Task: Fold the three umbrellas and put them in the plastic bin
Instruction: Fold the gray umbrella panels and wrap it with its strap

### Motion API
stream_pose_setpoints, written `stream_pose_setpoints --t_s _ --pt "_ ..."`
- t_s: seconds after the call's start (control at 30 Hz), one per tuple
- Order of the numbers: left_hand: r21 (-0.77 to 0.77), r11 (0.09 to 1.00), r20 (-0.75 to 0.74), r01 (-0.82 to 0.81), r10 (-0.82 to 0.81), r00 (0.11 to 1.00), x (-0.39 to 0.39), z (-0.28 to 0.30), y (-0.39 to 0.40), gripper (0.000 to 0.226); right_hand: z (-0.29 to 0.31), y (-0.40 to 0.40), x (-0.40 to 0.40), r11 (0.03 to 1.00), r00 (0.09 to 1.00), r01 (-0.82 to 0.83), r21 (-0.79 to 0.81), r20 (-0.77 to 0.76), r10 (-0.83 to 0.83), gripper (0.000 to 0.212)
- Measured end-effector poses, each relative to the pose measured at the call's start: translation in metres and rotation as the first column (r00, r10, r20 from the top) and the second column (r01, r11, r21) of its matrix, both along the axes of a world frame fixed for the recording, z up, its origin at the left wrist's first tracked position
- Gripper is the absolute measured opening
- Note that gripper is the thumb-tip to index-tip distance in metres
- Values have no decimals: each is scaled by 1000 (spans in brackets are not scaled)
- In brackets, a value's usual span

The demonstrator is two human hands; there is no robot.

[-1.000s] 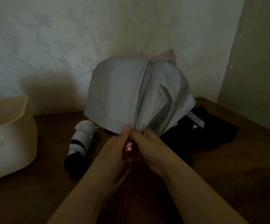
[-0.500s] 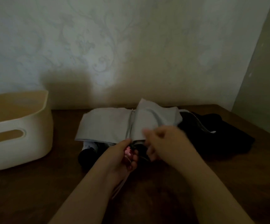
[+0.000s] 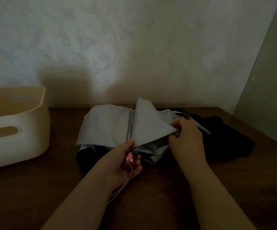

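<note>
Left hand [image 3: 126,161] grips the grey umbrella [image 3: 107,127] by its handle, right hand [image 3: 186,136] pinches a panel mid-fold; the plastic bin [image 3: 18,130] looks empty.

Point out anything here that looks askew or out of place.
The grey umbrella, its handle held by the left hand, lies sprawled over the rolled umbrella. One panel sticks up where the right hand pinches it. The plastic bin looks empty.

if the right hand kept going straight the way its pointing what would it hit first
The right hand points up and left, pinching a flap of the grey umbrella. Going on, it would likely meet that umbrella's folded cloth and center rib first, though depth is hard to judge in this dim view.
</note>
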State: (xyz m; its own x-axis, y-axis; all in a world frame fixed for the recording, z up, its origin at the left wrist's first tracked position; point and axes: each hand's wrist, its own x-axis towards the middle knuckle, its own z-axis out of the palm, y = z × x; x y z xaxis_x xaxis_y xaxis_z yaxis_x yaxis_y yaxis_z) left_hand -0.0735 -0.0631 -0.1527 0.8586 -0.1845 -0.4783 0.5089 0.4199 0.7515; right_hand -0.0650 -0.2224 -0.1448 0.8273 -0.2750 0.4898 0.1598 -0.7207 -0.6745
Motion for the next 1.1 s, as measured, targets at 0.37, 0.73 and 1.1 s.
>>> stream_pose_setpoints --t_s 0.37,0.73,1.1 --pt "-89 979 330 -182 202 922 4 3 5 13 16 5 -14 923 985 -137 361 144 90 36" --pt "-24 975 403 -222 213 890 3 -1 -3 14 12 34 -12 229 827 -363 903 199 525 58" --pt "147 956 504 -252 147 851 -1 -9 -11 32 7 50 -17 258 867 -352 900 209 453 33"
